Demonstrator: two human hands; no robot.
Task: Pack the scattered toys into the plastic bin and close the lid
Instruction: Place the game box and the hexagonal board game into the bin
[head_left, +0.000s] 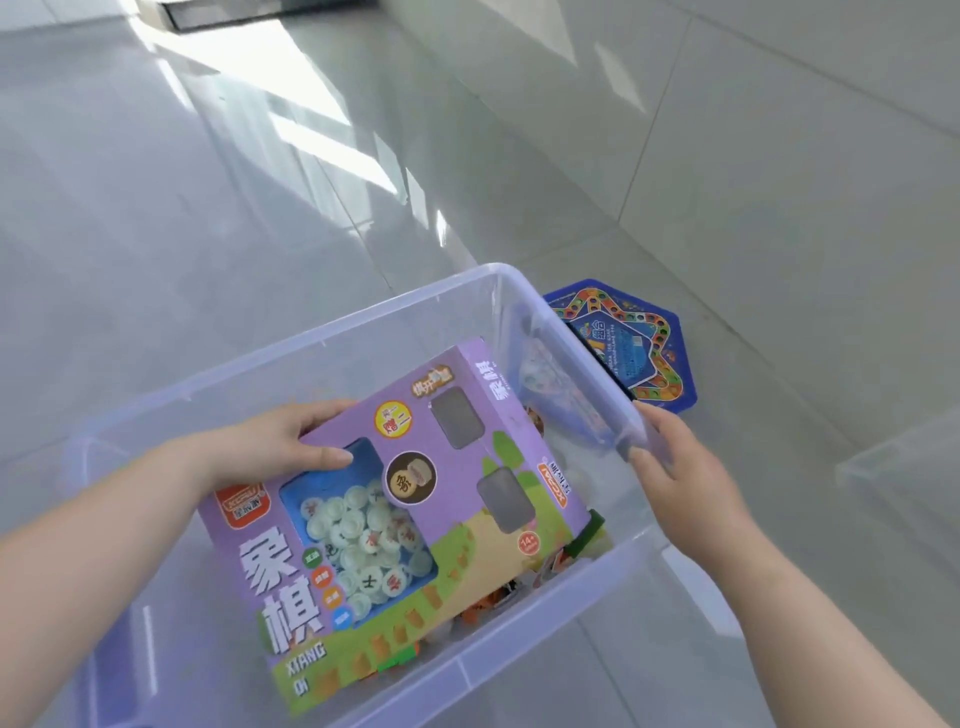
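Hands work over a clear plastic bin (519, 657) on a tiled floor (208, 208): the left hand (270, 447) pinches the top edge of a purple chess-set box (457, 467), tilted atop smaller toys inside, while the right hand (680, 467) curls over the bin's right rim. Beyond that rim, a blue hexagonal game board (660, 358) waits unpacked. Left propped so high, the box could likely block the lid.
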